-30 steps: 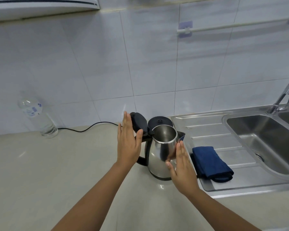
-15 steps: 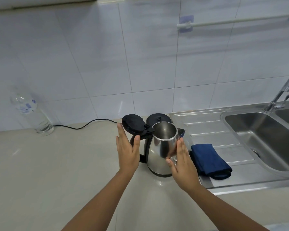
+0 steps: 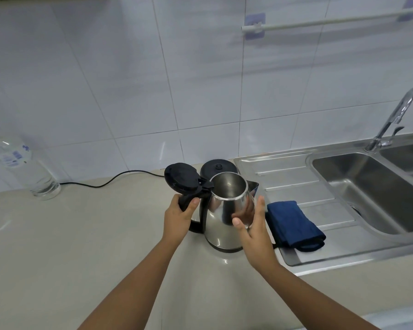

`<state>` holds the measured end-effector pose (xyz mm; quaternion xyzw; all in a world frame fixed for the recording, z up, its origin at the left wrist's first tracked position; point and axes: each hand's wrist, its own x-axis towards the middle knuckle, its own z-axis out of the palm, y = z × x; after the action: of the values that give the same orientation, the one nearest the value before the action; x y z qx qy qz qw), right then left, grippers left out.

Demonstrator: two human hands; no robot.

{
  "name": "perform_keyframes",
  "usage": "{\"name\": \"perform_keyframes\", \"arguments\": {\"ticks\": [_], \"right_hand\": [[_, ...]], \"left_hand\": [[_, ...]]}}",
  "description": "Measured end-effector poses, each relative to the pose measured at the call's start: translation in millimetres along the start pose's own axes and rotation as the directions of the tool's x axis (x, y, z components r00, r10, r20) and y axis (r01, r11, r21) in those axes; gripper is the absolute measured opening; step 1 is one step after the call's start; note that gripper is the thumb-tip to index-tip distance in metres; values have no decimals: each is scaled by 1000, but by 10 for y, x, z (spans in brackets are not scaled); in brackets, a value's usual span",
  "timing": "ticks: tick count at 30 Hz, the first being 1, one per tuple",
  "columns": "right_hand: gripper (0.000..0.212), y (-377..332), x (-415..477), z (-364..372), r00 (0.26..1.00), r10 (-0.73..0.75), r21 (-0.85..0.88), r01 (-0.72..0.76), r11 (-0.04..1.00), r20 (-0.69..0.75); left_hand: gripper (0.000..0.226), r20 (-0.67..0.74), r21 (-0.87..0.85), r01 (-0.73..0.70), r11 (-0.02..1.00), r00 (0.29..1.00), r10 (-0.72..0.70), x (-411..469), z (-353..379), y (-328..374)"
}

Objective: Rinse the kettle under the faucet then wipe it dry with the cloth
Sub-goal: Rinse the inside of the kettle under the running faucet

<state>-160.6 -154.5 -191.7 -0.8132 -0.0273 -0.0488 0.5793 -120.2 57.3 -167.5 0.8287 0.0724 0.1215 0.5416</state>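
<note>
On the beige countertop (image 3: 81,234), just left of the steel drainboard (image 3: 296,177), the kettle (image 3: 224,217) is standing upright, its black lid (image 3: 180,178) hanging open and tipping back to the left. I cannot tell whether its bottom is resting on the counter or sitting just clear of it. I am wrapping my left hand (image 3: 179,217) round the kettle's black handle, fingers and thumb curling about the upper part. My right hand (image 3: 255,232) is lying flat against the kettle's right side, fingers straight and the thumb reaching across the shiny front, pressing rather than gripping. Behind the kettle its round black base (image 3: 218,166) is sitting by the wall, with a black cord (image 3: 115,182) trailing off to the left. The folded blue cloth (image 3: 293,225) is lying on the drainboard just beside my right hand. The faucet (image 3: 396,117) is rising at the far right behind the sink (image 3: 358,177), well apart from the kettle. A clear plastic bottle (image 3: 22,167) is standing far to the left by the tiled wall.
</note>
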Motion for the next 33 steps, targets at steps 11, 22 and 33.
{"name": "perform_keyframes", "arguments": {"ticks": [11, 22, 33], "right_hand": [[110, -90, 210, -174, 988, 123, 278, -94, 956, -89], [96, -117, 772, -1411, 965, 63, 293, 15, 956, -256], [94, 644, 1205, -3429, 944, 148, 244, -75, 967, -294]], "left_hand": [[25, -45, -160, 50, 986, 997, -58, 169, 298, 334], [53, 45, -289, -32, 957, 998, 47, 524, 1389, 1299], [33, 100, -294, 76, 953, 994, -48, 542, 3613, 2052]]}}
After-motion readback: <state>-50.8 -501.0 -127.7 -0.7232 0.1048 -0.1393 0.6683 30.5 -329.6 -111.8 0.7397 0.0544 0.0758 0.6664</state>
